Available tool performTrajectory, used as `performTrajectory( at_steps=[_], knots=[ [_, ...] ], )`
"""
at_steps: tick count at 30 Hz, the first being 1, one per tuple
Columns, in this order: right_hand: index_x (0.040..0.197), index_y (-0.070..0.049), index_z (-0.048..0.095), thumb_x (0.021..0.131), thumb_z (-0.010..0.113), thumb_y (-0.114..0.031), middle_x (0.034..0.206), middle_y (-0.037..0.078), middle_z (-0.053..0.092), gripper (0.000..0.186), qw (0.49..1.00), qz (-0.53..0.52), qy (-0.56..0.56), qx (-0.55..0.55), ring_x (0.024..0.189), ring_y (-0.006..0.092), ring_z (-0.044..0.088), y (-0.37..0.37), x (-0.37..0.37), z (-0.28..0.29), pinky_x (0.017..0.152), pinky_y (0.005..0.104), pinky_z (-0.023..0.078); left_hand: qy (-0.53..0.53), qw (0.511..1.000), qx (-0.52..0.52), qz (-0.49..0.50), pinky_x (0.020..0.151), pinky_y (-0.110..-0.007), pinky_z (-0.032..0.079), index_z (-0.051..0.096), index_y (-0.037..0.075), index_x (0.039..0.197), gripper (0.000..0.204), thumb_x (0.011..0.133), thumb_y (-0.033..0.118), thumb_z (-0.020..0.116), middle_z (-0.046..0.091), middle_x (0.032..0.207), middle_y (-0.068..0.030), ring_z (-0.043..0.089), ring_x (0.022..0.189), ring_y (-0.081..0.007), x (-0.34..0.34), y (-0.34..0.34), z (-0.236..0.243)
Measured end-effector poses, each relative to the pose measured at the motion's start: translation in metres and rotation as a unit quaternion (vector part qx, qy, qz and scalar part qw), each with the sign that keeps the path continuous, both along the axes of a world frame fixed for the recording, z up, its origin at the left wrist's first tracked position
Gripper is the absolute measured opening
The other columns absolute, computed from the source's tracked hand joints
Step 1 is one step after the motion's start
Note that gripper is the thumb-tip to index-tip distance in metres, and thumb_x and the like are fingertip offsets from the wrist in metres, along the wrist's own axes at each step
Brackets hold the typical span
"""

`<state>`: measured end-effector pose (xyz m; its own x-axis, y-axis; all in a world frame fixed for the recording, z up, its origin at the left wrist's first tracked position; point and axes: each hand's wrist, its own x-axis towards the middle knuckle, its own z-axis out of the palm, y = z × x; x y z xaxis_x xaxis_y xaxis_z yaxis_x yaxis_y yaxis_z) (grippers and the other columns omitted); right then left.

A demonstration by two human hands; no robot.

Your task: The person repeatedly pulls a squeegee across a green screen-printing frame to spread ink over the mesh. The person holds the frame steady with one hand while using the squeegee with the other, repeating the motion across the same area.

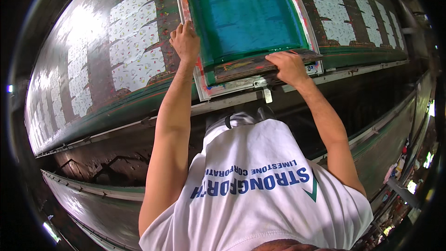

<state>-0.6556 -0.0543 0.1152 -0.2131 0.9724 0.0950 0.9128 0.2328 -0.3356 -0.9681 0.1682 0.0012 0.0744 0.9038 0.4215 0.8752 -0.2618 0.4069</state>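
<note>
A screen printing frame (186, 1) with pale, paint-stained rails lies on the long table in front of me. Its mesh (251, 14) is blue-green, darker green along the borders. My left hand (186, 42) is closed on the frame's left rail, fingers curled at its edge. Across the near end of the mesh rests a squeegee (246, 69), a wide dark wooden board smeared with paint. My right hand (289, 68) grips the squeegee's top edge right of its middle, fingers bent over it. The squeegee's lower edge is hidden from me.
White printed fabric pieces (135, 42) lie in columns left of the frame, and more fabric pieces (329, 7) lie to its right. A metal rail (367, 68) runs along the table's near edge. Another long table (102, 209) stands behind me at the lower left.
</note>
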Motion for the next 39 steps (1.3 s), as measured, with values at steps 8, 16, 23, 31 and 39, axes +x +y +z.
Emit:
performTrajectory(
  at_steps=[8, 16, 23, 31, 39],
  knots=[
    [0.122, -0.007, 0.08, 0.073, 0.076, 0.006, 0.12, 0.01, 0.08, 0.051, 0.999, -0.006, -0.023, 0.024, 0.113, 0.0286, 0.076, 0.016, 0.003, 0.013, 0.094, 0.0436, 0.061, 0.0, 1.0, -0.005, -0.001, 0.106, -0.053, 0.045, 0.073, 0.019, 0.134, 0.037, 0.098, 0.017, 0.065, 0.071, 0.134, -0.0083, 0.061, 0.125, -0.0348, 0.002, 0.011, -0.001],
    [0.132, -0.01, 0.076, 0.073, 0.079, 0.005, 0.12, 0.006, 0.077, 0.062, 0.997, -0.024, -0.06, 0.031, 0.112, 0.0287, 0.073, 0.04, -0.005, -0.02, 0.091, 0.0435, 0.062, -0.026, 1.0, 0.001, 0.007, 0.107, -0.053, 0.045, 0.074, 0.018, 0.135, 0.036, 0.101, 0.019, 0.064, 0.071, 0.136, -0.0104, 0.06, 0.126, -0.0362, 0.001, 0.01, -0.006],
    [0.123, -0.014, 0.08, 0.081, 0.074, 0.0, 0.116, 0.007, 0.078, 0.045, 0.996, -0.047, -0.054, 0.056, 0.108, 0.031, 0.074, 0.168, 0.016, -0.037, 0.088, 0.0466, 0.061, -0.031, 0.999, -0.009, -0.001, 0.108, -0.051, 0.044, 0.075, 0.018, 0.137, 0.039, 0.1, 0.013, 0.065, 0.07, 0.136, -0.0101, 0.06, 0.126, -0.0362, 0.002, 0.01, 0.0],
    [0.12, -0.022, 0.083, 0.089, 0.071, -0.012, 0.115, 0.011, 0.081, 0.035, 0.994, -0.063, -0.086, 0.002, 0.107, 0.0356, 0.076, 0.354, 0.051, -0.03, 0.092, 0.0514, 0.062, 0.026, 0.999, -0.022, 0.0, 0.11, -0.052, 0.043, 0.073, 0.016, 0.141, 0.046, 0.096, 0.009, 0.064, 0.065, 0.138, -0.0161, 0.057, 0.129, -0.0374, 0.005, 0.01, 0.007],
    [0.101, -0.013, 0.084, 0.075, 0.071, -0.015, 0.099, 0.02, 0.08, 0.029, 0.992, -0.046, -0.113, 0.026, 0.097, 0.0402, 0.079, 0.489, 0.08, -0.041, 0.083, 0.0552, 0.064, 0.045, 0.999, -0.011, 0.004, 0.109, -0.051, 0.045, 0.074, 0.017, 0.14, 0.044, 0.097, 0.007, 0.066, 0.067, 0.135, -0.0152, 0.06, 0.126, -0.0355, 0.007, 0.011, 0.014]
  ],
)
